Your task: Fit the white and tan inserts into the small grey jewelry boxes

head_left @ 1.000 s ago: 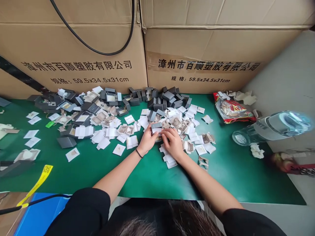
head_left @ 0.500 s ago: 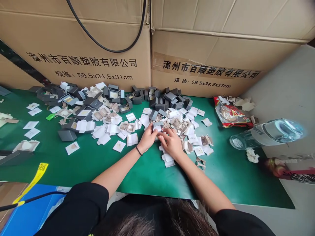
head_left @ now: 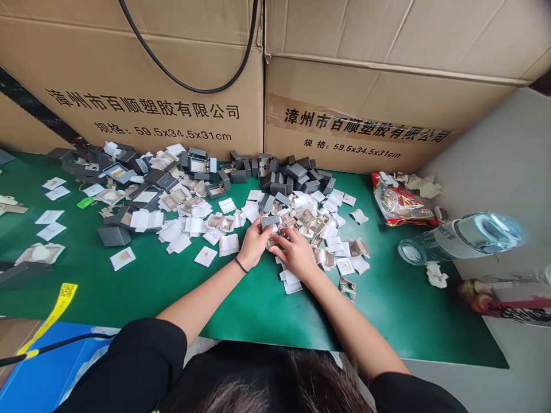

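My left hand (head_left: 255,245), with a dark band at the wrist, is closed around a small grey box (head_left: 271,220) that looks open, its lid tilted up and a white lining partly showing. The fingers of my right hand (head_left: 298,252) are bent against the near side of the same box. What lies between the fingertips is mostly covered. Close beyond the hands spreads a heap of white cards and beige paper inserts (head_left: 307,218). Some folded white papers (head_left: 291,282) lie beside my right wrist.
Dark grey boxes (head_left: 297,172) are piled at the back, with more boxes and papers (head_left: 155,180) at left. Large cartons (head_left: 172,63) stand behind the green table (head_left: 241,312). On the right are a red snack bag (head_left: 402,201), a clear bottle (head_left: 456,238) and crumpled tissue (head_left: 437,276).
Both hands stay at the small grey box in nearly the same place. The right fingers have shifted slightly against it, and the whole view has moved a little.
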